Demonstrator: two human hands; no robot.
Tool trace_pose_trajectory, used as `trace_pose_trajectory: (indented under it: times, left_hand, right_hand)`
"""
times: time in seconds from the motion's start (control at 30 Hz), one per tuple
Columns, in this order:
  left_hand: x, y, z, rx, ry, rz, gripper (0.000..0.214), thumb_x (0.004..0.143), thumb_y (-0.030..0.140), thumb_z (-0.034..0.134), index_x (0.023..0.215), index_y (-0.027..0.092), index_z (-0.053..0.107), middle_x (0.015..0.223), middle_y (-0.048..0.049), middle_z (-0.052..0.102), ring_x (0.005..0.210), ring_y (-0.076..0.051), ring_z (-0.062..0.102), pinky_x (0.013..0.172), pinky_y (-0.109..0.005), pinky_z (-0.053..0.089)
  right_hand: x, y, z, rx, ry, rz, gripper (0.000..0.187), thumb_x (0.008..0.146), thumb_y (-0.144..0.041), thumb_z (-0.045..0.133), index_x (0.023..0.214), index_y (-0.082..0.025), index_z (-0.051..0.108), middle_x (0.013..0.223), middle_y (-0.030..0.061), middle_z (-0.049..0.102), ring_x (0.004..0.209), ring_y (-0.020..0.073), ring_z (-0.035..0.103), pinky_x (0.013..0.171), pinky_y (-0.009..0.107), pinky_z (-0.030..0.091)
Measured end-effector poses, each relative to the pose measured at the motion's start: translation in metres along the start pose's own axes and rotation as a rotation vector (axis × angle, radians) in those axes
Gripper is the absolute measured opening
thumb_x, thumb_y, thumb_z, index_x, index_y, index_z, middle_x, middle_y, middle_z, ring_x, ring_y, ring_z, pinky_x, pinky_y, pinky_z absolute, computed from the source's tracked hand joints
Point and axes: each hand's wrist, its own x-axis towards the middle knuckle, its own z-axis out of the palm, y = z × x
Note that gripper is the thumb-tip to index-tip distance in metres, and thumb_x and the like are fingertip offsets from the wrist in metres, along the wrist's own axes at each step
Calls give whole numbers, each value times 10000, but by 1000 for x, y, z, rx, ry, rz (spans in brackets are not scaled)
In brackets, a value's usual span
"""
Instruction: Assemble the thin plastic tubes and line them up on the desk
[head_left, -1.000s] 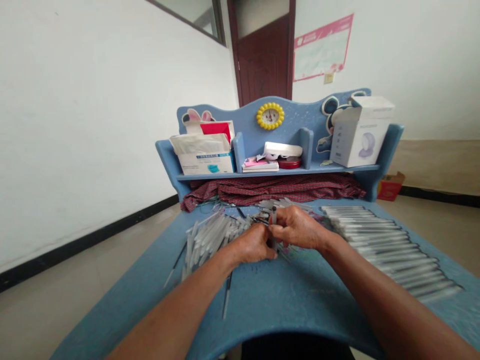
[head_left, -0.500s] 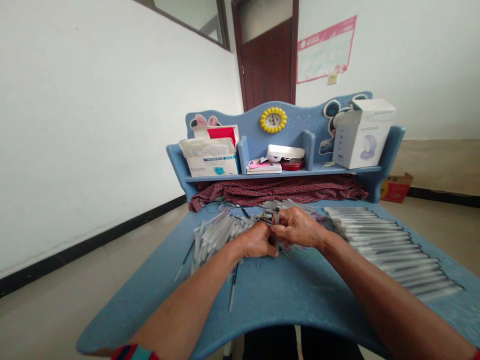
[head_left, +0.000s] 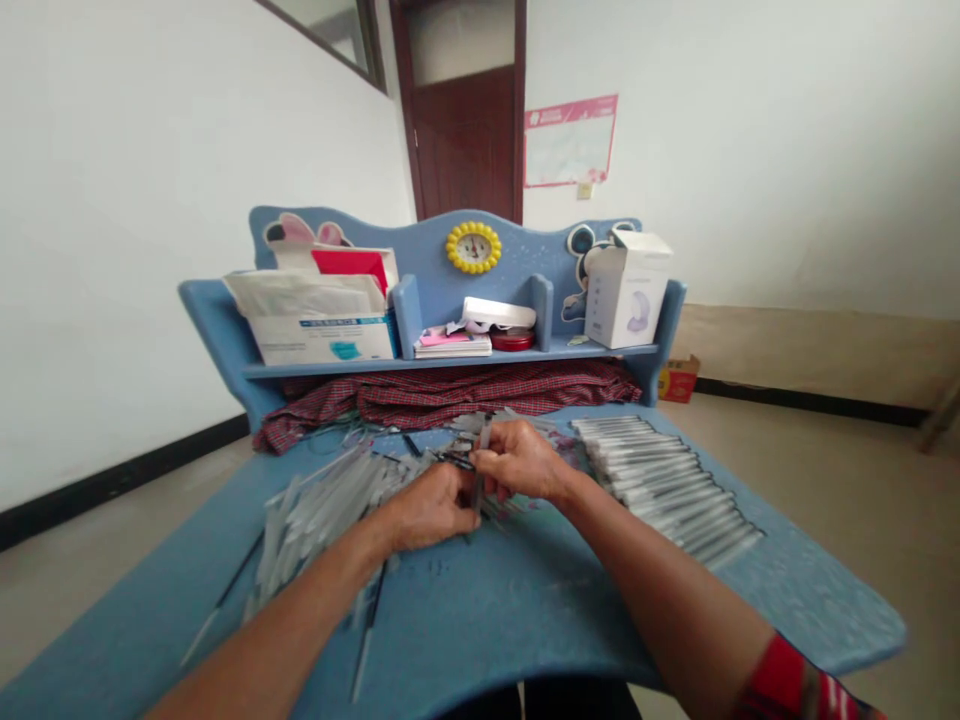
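Note:
A translucent pen (head_left: pixel 478 490) with a dark top stands nearly upright between my hands, above the middle of the blue desk (head_left: pixel 525 610). My right hand (head_left: pixel 523 460) pinches its upper part. Around the lower end, my left hand (head_left: pixel 431 508) is closed, thumb against the pen; part of the grip is hidden. Beside my left forearm lies a loose heap of clear pen barrels (head_left: pixel 322 510). Thin dark-and-pale pen refills (head_left: pixel 367 640) lie near it. Right of my hands, finished-looking pens (head_left: pixel 671 490) with dark ends rest side by side in a long row.
Behind the desktop, red checked cloth (head_left: pixel 480 393) is bunched under a blue shelf (head_left: pixel 450 362). On that shelf stand a mask box (head_left: pixel 319 338), some papers (head_left: pixel 452 347), a red round tin (head_left: pixel 512 341) and a white carton (head_left: pixel 630 290). A yellow clock (head_left: pixel 473 248) sits above.
My view has turned to the right, so desk and shelf appear farther left. Both hands keep the pen between them, with little visible change in their hold.

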Motion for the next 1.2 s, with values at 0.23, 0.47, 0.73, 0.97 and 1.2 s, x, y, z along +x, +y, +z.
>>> trace_pose_trajectory:
  times: [0.23, 0.47, 0.73, 0.97, 1.2]
  left_hand:
    - [-1, -8, -8, 48, 130, -173, 101, 632, 245, 501, 655, 156, 544, 557, 37, 531, 443, -110, 512, 428, -203, 352]
    - [-4, -7, -10, 25, 146, -81, 38, 596, 180, 490, 566, 171, 468, 480, 62, 445, 419, -103, 474, 412, -205, 369]
    - [-12, 15, -17, -74, 165, -54, 329, 701, 466, 559, 722, 139, 581, 579, 24, 552, 435, -93, 495, 405, -192, 352]
    - [-9, 13, -13, -2, 188, -50, 380, 677, 511, 565, 695, 133, 597, 566, 30, 543, 441, -98, 508, 436, -198, 370]
    - [-1, -6, -7, 113, 240, -73, 263, 705, 400, 539, 711, 144, 599, 571, 28, 553, 461, -118, 530, 470, -212, 380]
  right_hand:
    - [-3, -10, -13, -731, 480, -54, 269, 795, -431, 535, 926, -201, 585, 650, 31, 647, 627, 177, 604, 577, 239, 386]
    - [-19, -26, 4, -1198, 8, -282, 247, 829, -177, 400, 994, -190, 582, 891, 101, 687, 761, 222, 643, 606, 260, 404]
    - [-28, -47, -30, -1294, 19, -12, 220, 771, -153, 491, 922, -171, 650, 836, 156, 690, 787, 278, 648, 643, 320, 435]
    - [-95, -34, -105, -1304, -24, 273, 192, 764, -206, 510, 874, -196, 666, 813, 101, 688, 776, 232, 636, 640, 282, 398]
    - [-143, 18, -135, -1160, -60, 416, 222, 723, -137, 486, 846, -180, 665, 738, 65, 667, 665, 167, 598, 589, 242, 356]
